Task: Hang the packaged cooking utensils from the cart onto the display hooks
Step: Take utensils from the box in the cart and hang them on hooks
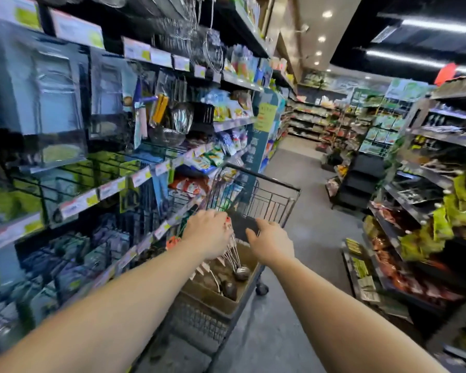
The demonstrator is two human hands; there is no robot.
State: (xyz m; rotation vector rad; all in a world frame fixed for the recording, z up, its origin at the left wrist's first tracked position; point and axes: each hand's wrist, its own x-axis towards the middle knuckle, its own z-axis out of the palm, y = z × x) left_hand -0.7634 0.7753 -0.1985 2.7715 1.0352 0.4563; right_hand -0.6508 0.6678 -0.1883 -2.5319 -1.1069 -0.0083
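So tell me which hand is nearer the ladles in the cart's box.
Left. The left hand is directly above the ladles, apparently gripping their handles; the right hand hovers open just beside them.

This is a shop, a supermarket aisle. Tall shelves (145, 168) on the left carry price tags (111, 187) along their edges and hooks with packaged kitchenware (49, 103). On the right, racks hold bagged snacks (457, 211). A wire shopping cart (256, 200) stands in the near aisle, and more stocked shelving (310, 119) fills the far end under ceiling spotlights (327, 14).
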